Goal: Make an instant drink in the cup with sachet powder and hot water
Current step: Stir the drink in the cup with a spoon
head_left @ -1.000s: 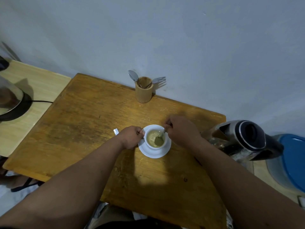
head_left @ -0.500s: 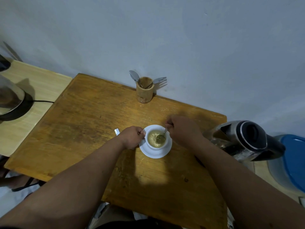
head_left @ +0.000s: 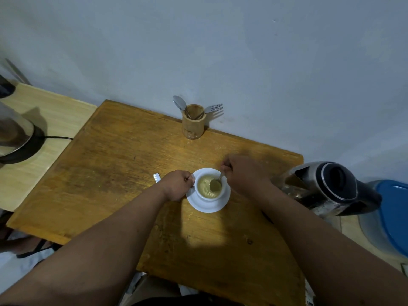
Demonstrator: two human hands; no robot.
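A white cup (head_left: 223, 191) full of pale yellowish liquid stands on a white saucer (head_left: 208, 207) in the middle of the wooden table (head_left: 114, 173). My left hand (head_left: 176, 184) grips the cup's handle on its left side. My right hand (head_left: 240, 173) pinches the handle of a small metal spoon (head_left: 215, 184), whose bowl sits in the liquid. A white sachet scrap (head_left: 156, 177) lies just left of my left hand. The steel and black kettle (head_left: 326, 188) stands at the table's right edge.
A bamboo holder (head_left: 193, 124) with a spoon and a fork stands at the back against the wall. A second appliance with a black base (head_left: 15, 138) sits on the lighter table at left. A blue-lidded container (head_left: 390, 213) is at far right.
The spoon's bowl has shifted around inside the cup, from the right side toward the middle and back. Both hands stay at the cup.
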